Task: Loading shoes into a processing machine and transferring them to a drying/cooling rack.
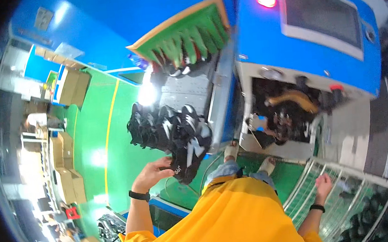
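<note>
Head view, black shoe (179, 161) at left hand (151, 175), right hand (324, 186) apart

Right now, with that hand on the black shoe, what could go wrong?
Two things, maybe. The left hand grips a black shoe right beside other shoes crowded at the end of the grey conveyor, so a tug might knock one onto the green floor. And the right hand appears close to the white metal rack, so a quick swing could bump its knuckles.
</note>
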`<state>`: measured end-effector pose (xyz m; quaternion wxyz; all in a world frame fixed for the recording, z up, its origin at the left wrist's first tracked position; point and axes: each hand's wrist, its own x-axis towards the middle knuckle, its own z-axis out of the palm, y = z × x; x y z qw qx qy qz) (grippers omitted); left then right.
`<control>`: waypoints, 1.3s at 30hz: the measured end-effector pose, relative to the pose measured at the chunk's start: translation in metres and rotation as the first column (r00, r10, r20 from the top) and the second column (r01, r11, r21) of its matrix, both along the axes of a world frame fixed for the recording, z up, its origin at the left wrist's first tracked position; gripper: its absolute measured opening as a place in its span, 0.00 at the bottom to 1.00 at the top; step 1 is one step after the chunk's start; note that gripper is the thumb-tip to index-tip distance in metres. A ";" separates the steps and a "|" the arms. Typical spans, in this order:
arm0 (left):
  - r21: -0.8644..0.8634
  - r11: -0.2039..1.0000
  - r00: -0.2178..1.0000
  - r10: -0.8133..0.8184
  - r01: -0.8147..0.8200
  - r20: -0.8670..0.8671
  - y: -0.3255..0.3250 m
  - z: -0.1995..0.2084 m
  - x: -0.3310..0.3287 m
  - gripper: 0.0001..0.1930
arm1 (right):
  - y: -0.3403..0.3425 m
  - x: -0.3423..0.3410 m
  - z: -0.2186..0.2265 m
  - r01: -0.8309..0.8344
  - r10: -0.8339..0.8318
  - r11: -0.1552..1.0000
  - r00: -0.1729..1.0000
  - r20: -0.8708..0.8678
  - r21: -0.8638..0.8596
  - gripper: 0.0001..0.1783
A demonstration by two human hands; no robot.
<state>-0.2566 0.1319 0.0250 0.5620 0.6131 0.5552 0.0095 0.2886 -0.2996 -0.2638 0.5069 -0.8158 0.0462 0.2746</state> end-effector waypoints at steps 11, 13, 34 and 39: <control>0.008 0.987 0.974 -0.156 0.159 -0.162 0.088 -0.103 -0.052 0.24 | 0.201 -0.119 0.125 -0.758 0.812 0.575 0.574 0.103 -0.307 0.19; 0.270 0.933 0.965 -0.199 0.239 -0.169 0.084 -0.118 -0.043 0.23 | 0.204 -0.125 0.125 -0.768 0.813 0.577 0.572 0.105 -0.278 0.19; 0.267 0.661 0.608 0.750 -0.701 -0.260 -0.280 -0.017 -0.216 0.24 | 0.267 -0.135 0.089 -0.964 0.998 -0.003 -0.020 0.059 -0.266 0.22; 0.454 0.294 0.107 0.914 -0.841 -0.392 -0.450 0.016 -0.275 0.20 | 0.277 -0.125 0.066 -0.931 0.975 -0.212 -0.223 0.001 -0.296 0.22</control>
